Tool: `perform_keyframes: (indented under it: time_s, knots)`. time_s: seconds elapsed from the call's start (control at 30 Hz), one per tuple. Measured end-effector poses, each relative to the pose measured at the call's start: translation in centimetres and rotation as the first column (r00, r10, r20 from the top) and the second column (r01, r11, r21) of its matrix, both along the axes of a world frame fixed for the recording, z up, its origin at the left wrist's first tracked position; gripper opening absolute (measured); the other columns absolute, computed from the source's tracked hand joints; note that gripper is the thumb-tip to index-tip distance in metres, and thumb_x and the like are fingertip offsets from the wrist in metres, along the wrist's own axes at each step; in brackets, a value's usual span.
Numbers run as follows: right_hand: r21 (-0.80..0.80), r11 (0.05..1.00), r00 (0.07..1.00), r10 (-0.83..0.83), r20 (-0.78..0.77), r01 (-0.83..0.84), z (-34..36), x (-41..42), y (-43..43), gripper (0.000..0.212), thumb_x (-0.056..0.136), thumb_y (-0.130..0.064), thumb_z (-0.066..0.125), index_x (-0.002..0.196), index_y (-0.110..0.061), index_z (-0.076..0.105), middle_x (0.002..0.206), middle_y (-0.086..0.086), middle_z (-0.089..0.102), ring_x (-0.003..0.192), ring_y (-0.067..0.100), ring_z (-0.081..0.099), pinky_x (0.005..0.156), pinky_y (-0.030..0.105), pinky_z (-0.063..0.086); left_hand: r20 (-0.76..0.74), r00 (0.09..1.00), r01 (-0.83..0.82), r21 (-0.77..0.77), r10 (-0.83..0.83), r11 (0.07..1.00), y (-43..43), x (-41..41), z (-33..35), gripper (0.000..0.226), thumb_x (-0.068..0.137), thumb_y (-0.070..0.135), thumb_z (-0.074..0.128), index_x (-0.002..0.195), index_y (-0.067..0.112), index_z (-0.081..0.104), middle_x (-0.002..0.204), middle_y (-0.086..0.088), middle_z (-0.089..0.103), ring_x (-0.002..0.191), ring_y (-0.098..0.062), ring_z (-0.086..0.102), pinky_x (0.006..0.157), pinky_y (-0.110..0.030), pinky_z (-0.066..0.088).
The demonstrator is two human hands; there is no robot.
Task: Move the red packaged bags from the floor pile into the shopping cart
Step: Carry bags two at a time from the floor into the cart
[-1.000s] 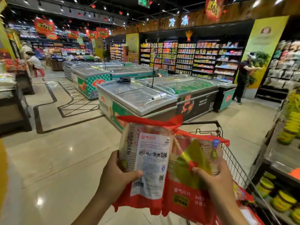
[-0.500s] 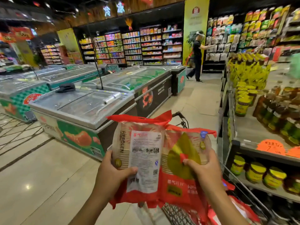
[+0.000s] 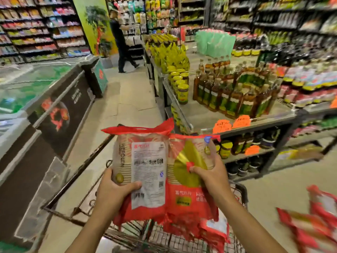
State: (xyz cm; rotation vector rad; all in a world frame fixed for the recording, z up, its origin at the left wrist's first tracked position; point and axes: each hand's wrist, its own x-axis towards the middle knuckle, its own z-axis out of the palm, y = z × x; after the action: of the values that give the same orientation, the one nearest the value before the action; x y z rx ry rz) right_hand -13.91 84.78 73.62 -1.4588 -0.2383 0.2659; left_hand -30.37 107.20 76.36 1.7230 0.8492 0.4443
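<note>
Two red plastic packaged bags, held upright side by side above the wire shopping cart, are gripped by the left hand and right hand, thumbs curled over their fronts.

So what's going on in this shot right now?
The person's left hand grips a red bag with a white label, and the right hand grips a red bag with a gold disc, both held above the shopping cart. Other red bags already lie in the cart. The floor pile sits at right.
</note>
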Motion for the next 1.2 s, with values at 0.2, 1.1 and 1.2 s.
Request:
perform_keyframes:
  time_s: [0.2,1.1,1.2]
  knots:
    - [-0.124,0.974,0.975,-0.201,-0.100,0.188,-3.4,1.3,2.2,0.093,0.077,-0.009,0.085,0.136,-0.064,0.038,0.130,-0.015,0.058,0.105,0.009,0.068,0.069,0.027,0.060,-0.070,0.964,0.249,-0.101,-0.257,0.963,6.6,6.9,-4.6,0.058,0.066,0.006,0.091,0.109,0.017,0.055,0.097,-0.005,0.074,0.074,-0.011,0.075,0.056,-0.026,0.059]
    - [-0.695,0.697,0.601,-0.636,-0.485,0.178,-34.9,13.1,-6.0,0.059,0.071,-0.025,0.089,0.121,-0.016,0.058,0.107,0.006,0.072,0.092,0.028,0.071,0.088,0.051,0.058,-0.624,0.733,0.207,-0.174,-0.270,0.963,15.7,21.3,-32.4,0.072,0.069,0.013,0.091,0.127,0.011,0.047,0.106,-0.007,0.068,0.088,-0.025,0.069,0.074,-0.040,0.057]
    - [-0.738,0.657,0.621,-0.645,-0.445,0.153,-34.1,13.4,-5.4,0.061,0.076,-0.030,0.086,0.124,-0.012,0.053,0.107,0.008,0.068,0.093,0.029,0.068,0.089,0.051,0.056,-0.623,0.748,0.192,-0.128,-0.230,0.973,16.5,21.1,-31.8,0.079,0.061,0.023,0.091,0.127,0.014,0.047,0.112,-0.010,0.069,0.091,-0.027,0.070,0.081,-0.045,0.058]
